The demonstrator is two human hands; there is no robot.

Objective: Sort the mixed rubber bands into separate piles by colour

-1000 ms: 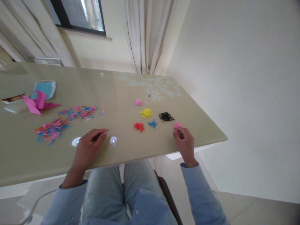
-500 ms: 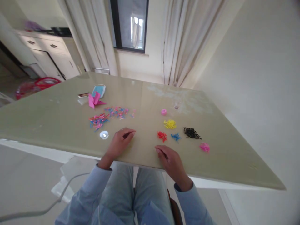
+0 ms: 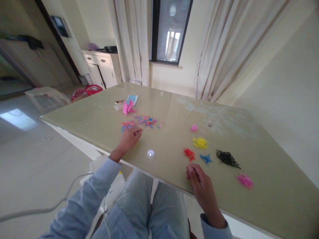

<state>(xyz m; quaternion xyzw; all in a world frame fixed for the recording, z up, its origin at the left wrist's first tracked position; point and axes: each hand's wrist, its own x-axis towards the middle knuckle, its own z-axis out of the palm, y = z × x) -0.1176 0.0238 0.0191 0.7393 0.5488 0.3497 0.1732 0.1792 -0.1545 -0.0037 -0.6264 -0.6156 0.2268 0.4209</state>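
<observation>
My left hand [image 3: 131, 137] has its fingers curled together at the near edge of a mixed pile of small red, pink and blue stringy pieces [image 3: 128, 124]. Whether it holds one of them is hidden. A second mixed pile [image 3: 149, 121] lies just beyond. My right hand [image 3: 200, 179] rests closed by the table's near edge, thumb over the fingers, its contents out of sight. In front of it are single-colour piles: red pieces [image 3: 189, 154], blue pieces [image 3: 206, 159], yellow pieces [image 3: 200, 142], black pieces [image 3: 228, 158] and pink pieces [image 3: 245, 180].
A pink ring-shaped thing [image 3: 193, 128] and a small clear item [image 3: 210, 123] lie farther back. Folded pink paper [image 3: 128, 107] and a blue face mask [image 3: 132, 98] are at the far left. A bright round spot [image 3: 150, 153] shows between my hands.
My view has swung left, shifting the table contents rightward in the picture. My left hand has moved left and away from me to the mixed pile. My right hand stays closed near the edge.
</observation>
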